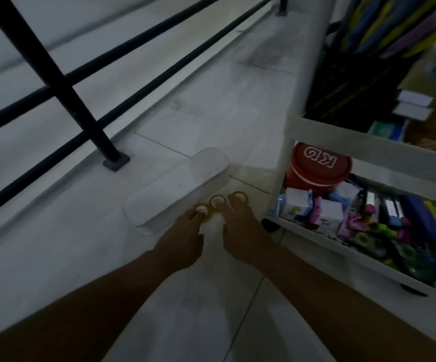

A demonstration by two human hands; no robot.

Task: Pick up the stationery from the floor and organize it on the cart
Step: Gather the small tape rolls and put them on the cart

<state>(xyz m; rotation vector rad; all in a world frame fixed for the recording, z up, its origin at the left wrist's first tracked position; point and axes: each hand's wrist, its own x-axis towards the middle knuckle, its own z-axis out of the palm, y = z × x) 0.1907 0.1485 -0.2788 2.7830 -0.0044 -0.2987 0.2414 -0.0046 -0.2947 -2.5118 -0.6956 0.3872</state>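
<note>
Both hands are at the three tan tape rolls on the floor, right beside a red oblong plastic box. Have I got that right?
Not quite: the oblong plastic box is white, not red. The head view shows the left hand and right hand at the three tan tape rolls on the floor beside it. The red thing is the round tub on the white cart.

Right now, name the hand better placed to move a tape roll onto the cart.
Right: the right hand touches the roll nearest the cart; the left hand sits farther off.

Black metal railing (54,74) (left side)
</note>
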